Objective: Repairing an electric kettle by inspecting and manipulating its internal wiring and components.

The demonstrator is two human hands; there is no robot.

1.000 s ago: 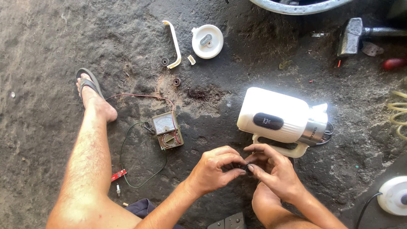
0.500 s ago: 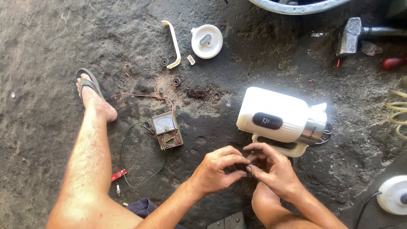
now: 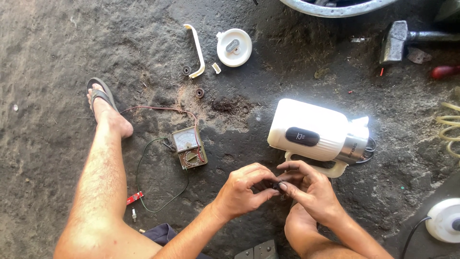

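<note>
A small dark part (image 3: 276,185) is pinched between the fingertips of the left hand (image 3: 244,189) and right hand (image 3: 310,189); the white appliance body (image 3: 309,130) lies just beyond the right hand, lengthwise left-to-right.

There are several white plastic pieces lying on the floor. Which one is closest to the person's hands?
The big white appliance body with the dark oval panel. It lies just above both hands, while the curved handle and round cap lie far up the floor.

Glossy white plastic appliance (image 3: 309,130), rough concrete floor (image 3: 57,48)
</note>
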